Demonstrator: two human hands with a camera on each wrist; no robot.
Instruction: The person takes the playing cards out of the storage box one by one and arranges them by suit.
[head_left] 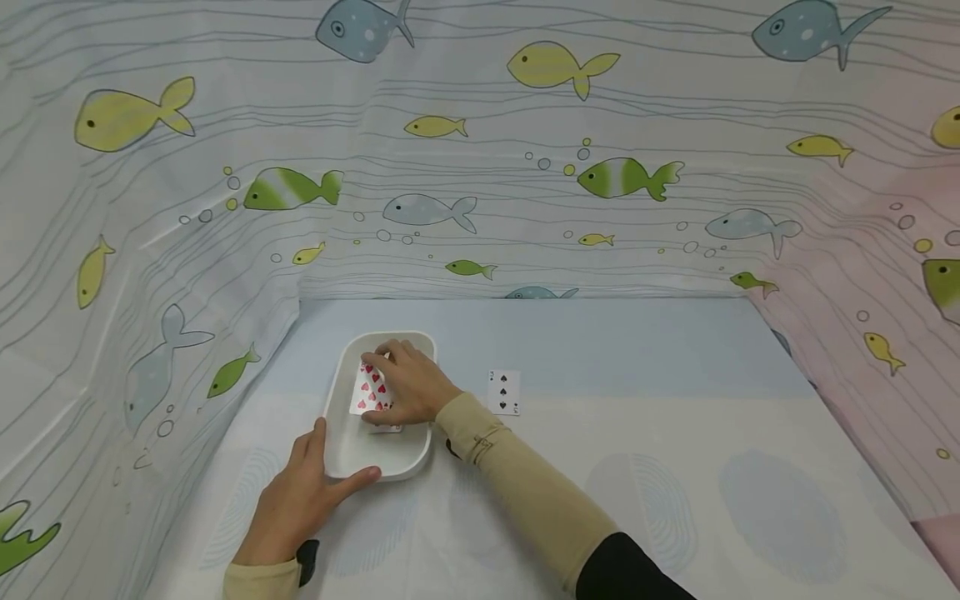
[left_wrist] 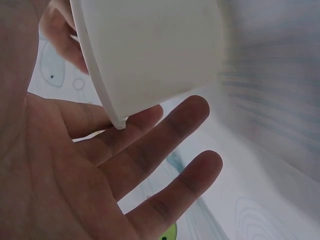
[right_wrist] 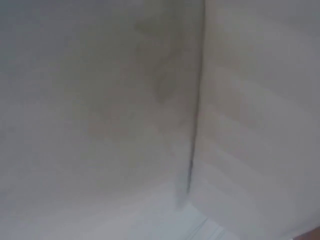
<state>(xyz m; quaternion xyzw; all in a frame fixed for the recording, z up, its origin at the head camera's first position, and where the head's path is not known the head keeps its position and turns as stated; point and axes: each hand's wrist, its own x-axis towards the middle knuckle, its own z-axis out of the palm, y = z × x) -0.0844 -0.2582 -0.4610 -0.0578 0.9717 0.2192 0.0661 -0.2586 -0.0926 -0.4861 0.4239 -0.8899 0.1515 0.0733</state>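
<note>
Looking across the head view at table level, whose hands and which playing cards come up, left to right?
The person's bare left hand → white rectangular card with red hearts → bare right hand → white rectangular card with black spades.

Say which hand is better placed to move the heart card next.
Likely the right hand: it is on the heart card in the tray; the left hand touches the outside.

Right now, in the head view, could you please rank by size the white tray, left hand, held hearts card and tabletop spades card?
1. White tray
2. Left hand
3. Held hearts card and tabletop spades card: unsure, as they look similar and the right hand partly covers the former.
</note>
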